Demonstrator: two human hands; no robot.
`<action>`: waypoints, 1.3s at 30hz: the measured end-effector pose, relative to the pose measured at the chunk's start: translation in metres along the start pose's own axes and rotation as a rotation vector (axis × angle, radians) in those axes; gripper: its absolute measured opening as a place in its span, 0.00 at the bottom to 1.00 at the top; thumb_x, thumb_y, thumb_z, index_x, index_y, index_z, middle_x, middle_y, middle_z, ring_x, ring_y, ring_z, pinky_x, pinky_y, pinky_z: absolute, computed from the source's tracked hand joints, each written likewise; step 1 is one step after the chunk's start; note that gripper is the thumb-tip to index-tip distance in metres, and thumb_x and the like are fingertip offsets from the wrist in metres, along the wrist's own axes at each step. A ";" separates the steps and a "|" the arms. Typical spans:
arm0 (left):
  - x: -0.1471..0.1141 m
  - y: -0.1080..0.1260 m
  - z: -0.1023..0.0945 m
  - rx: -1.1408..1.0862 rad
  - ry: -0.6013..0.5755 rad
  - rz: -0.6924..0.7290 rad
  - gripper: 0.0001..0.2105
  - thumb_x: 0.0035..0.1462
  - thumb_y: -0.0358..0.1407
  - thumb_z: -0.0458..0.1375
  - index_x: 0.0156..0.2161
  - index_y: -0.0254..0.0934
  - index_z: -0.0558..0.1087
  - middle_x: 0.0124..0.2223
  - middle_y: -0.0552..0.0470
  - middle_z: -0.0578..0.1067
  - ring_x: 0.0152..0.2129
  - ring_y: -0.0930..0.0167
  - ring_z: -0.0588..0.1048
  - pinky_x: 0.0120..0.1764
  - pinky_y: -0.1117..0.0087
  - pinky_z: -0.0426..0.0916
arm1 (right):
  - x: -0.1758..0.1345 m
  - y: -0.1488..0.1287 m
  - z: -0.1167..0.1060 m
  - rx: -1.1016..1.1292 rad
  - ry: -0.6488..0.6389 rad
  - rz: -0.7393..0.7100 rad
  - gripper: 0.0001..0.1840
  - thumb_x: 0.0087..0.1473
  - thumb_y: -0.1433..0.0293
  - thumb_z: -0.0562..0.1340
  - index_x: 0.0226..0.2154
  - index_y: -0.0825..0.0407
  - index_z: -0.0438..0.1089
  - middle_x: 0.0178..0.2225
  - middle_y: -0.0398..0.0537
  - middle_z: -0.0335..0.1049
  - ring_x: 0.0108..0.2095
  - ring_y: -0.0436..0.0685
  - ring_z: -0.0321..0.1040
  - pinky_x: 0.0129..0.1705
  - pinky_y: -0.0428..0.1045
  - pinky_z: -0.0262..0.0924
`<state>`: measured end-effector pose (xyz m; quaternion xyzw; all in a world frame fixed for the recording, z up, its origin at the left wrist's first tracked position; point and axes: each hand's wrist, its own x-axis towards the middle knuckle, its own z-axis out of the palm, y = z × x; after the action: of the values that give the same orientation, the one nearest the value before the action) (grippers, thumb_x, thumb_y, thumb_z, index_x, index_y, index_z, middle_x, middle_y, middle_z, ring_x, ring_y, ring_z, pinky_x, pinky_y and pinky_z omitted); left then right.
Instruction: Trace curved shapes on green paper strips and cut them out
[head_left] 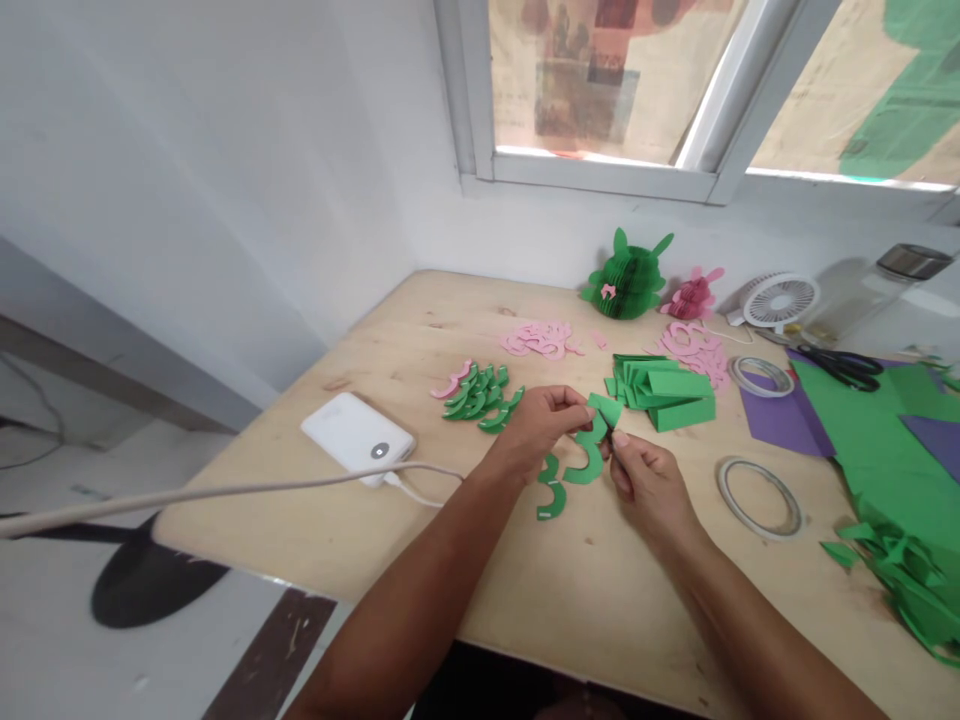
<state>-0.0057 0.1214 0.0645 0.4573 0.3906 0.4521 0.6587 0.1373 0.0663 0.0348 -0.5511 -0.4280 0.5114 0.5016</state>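
No words or numbers can be read. A tiny mark on the dark disc [380, 450] of the white power bank [341, 428] and faint print [606, 62] behind the window [600, 177] cannot be made out.

This looks like a small craft corner in a room. A wooden table [405, 340] by a window [577, 90] bears scissors [844, 367], tape rolls [724, 488] and green paper pieces [679, 385]

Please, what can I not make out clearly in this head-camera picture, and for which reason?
All in the head view:
What lies inside the right hand: the curled hand itself hides it.
Where the beige cable comes from: the left edge cuts it off.
Full shape of the large green sheet: the right edge cuts it off.
Any wording on the print behind the window: too blurred.
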 end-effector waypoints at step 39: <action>-0.002 -0.005 0.008 -0.319 -0.087 -0.164 0.13 0.35 0.35 0.70 0.23 0.33 0.70 0.22 0.55 0.70 0.23 0.77 0.68 0.30 0.73 0.62 | 0.000 0.005 -0.001 0.093 -0.009 -0.037 0.30 0.48 0.43 0.64 0.17 0.51 0.59 0.13 0.34 0.49 0.16 0.45 0.41 0.18 0.46 0.34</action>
<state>0.0020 0.1168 0.0624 0.3325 0.3210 0.4330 0.7739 0.1385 0.0657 0.0294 -0.5169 -0.4162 0.5240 0.5339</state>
